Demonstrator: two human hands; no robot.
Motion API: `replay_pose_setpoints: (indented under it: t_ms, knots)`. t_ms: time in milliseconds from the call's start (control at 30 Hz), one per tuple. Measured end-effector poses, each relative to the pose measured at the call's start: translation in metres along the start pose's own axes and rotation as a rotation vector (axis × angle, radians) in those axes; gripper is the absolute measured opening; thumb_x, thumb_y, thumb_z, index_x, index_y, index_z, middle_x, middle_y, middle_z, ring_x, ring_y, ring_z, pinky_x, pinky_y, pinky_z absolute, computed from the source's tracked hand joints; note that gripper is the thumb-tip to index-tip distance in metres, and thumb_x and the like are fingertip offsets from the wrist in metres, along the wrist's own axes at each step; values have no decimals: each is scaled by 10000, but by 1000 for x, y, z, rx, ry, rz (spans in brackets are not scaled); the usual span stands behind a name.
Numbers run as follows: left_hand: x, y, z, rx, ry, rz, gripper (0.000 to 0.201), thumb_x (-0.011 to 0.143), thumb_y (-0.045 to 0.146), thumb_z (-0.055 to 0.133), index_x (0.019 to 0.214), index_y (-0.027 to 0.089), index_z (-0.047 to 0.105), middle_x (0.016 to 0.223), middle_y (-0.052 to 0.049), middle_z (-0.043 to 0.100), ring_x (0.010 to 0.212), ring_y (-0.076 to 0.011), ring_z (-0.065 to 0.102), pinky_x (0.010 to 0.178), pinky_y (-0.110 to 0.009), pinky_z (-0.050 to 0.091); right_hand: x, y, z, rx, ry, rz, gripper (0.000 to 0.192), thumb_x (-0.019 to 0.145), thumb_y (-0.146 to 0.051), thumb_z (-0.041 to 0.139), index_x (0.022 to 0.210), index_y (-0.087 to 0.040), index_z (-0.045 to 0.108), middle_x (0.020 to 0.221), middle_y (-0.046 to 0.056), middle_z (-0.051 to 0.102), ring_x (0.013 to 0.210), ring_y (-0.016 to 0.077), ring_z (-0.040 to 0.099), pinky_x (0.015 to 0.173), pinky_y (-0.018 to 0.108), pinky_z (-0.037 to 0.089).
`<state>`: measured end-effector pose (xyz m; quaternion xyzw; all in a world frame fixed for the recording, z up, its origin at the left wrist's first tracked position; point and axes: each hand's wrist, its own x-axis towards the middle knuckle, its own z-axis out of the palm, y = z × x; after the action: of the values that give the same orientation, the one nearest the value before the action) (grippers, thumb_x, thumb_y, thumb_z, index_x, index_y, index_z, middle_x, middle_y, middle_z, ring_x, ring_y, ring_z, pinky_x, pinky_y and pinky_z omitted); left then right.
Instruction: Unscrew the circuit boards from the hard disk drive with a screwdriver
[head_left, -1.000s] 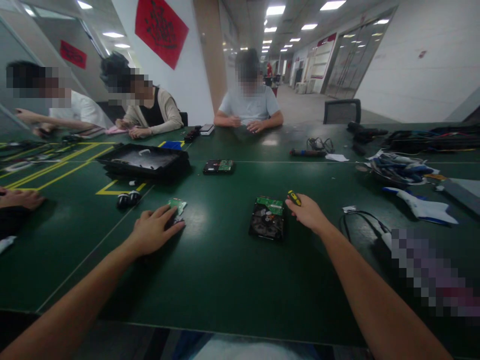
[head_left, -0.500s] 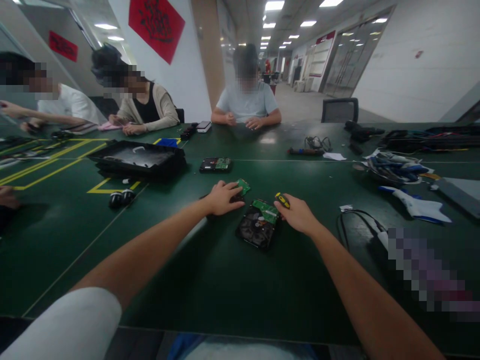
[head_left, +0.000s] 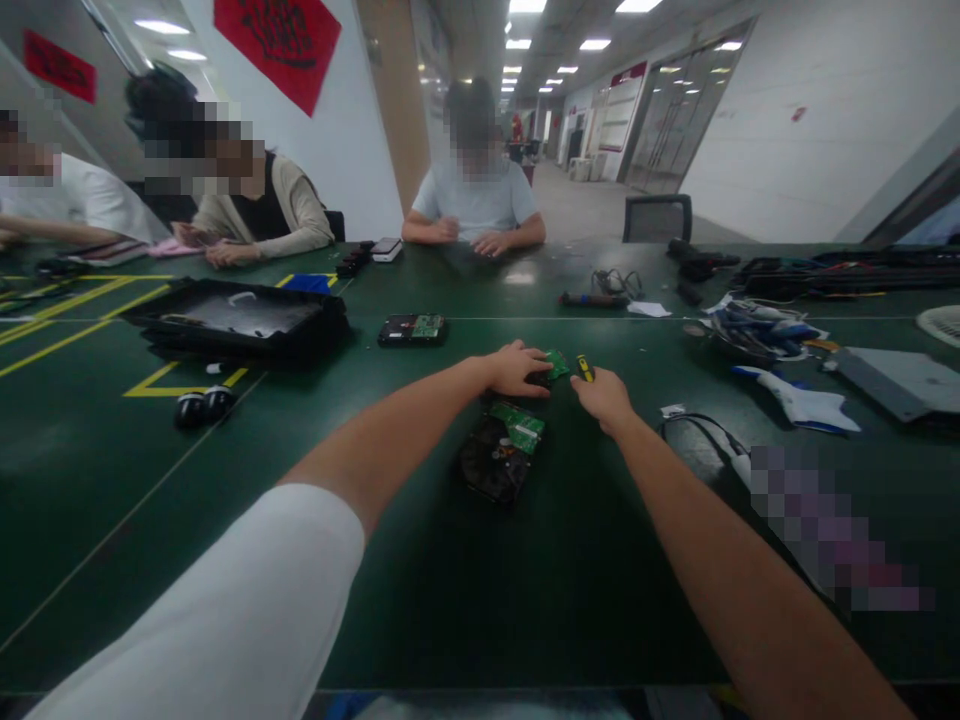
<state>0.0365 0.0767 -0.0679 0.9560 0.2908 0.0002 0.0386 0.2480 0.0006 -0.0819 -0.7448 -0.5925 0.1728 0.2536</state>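
Note:
My left hand (head_left: 516, 368) lies palm down on a small green circuit board (head_left: 556, 363), just beyond an open hard drive (head_left: 499, 454) that rests on the green table (head_left: 420, 560). The drive is black with a green board at its far end. My right hand (head_left: 604, 398) is closed around a yellow and black screwdriver (head_left: 583, 367), close beside the left hand and to the right of the drive.
A second hard drive (head_left: 412, 329) lies farther back, and a black tray (head_left: 240, 318) sits at the left with two black caps (head_left: 201, 404) near it. Cables (head_left: 765, 335) and a black cord (head_left: 697, 430) crowd the right. Three people sit along the far side.
My left hand has slid the small green board from the left across the table to just behind the drive. My right hand with the screwdriver has moved slightly forward.

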Motion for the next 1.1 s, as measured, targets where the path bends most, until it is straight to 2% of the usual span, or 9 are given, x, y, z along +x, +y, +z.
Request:
replay_pose_setpoints:
  t_ms: [133, 267, 367, 467, 533, 633, 800, 933, 1100]
  knots:
    - [19, 15, -1, 11, -5, 41, 838, 889, 743, 510, 1539, 215, 485, 1584, -180, 447, 1292, -390, 473, 1082, -518, 341, 18, 3, 1, -41, 65, 74, 327, 915, -382, 635, 1071, -123, 757, 1063, 212, 745, 1068, 310, 697, 848, 342, 506]
    - [11, 27, -11, 40, 19, 54, 750, 903, 650, 567, 1508, 210, 510, 1607, -165, 417, 1362, -402, 426, 1116, -529, 330, 26, 3, 3, -36, 129, 154, 348, 913, -332, 622, 1137, -90, 733, 1133, 253, 729, 1095, 326, 690, 877, 368, 518]
    - [-18, 48, -24, 63, 166, -100, 692, 941, 573, 548, 1520, 200, 477, 1605, -163, 410, 1421, -421, 358, 1148, -567, 294, 28, 0, 2, 7, 148, 203, 360, 914, -338, 607, 1140, -85, 728, 1110, 257, 735, 1031, 334, 704, 847, 396, 530]
    - [-59, 85, -26, 50, 312, -330, 587, 979, 553, 477, 1367, 128, 594, 1436, -224, 541, 1370, -419, 412, 1108, -579, 340, 30, -3, -1, 57, 137, 229, 329, 877, -338, 641, 1071, -94, 747, 890, 193, 759, 853, 301, 724, 755, 373, 538]
    - [-85, 109, -19, 22, 329, -324, 633, 958, 642, 458, 1337, 157, 610, 1443, -211, 536, 1388, -418, 403, 1112, -583, 349, 31, -3, -3, 76, 134, 231, 304, 848, -328, 666, 1020, -95, 757, 779, 155, 745, 772, 280, 716, 704, 348, 531]
    - [-109, 129, -3, -23, 256, -261, 762, 880, 742, 497, 1421, 209, 553, 1534, -174, 478, 1447, -433, 352, 1148, -612, 322, 32, -1, -9, 70, 166, 222, 285, 833, -324, 675, 981, -97, 763, 730, 144, 730, 782, 287, 710, 712, 349, 521]
    - [-116, 127, 10, -84, 203, -267, 825, 882, 669, 518, 1571, 234, 389, 1540, -161, 486, 1462, -413, 370, 1181, -622, 295, 26, -2, -17, -8, 240, 94, 254, 841, -349, 665, 962, -144, 755, 877, 147, 759, 875, 284, 703, 763, 338, 505]
    - [-123, 125, 9, -101, 210, -270, 773, 889, 596, 537, 1565, 242, 413, 1523, -152, 500, 1444, -390, 400, 1184, -608, 311, 18, -11, -19, -120, 250, -63, 269, 864, -339, 667, 1047, -152, 728, 1042, 157, 760, 981, 284, 690, 839, 329, 483]
    - [-154, 119, 5, -130, 169, -326, 783, 886, 558, 561, 1587, 257, 384, 1560, -140, 467, 1487, -386, 349, 1187, -609, 331, 6, -21, -18, -190, 237, -159, 273, 914, -314, 642, 1130, -153, 688, 1088, 153, 749, 999, 283, 684, 852, 340, 471]
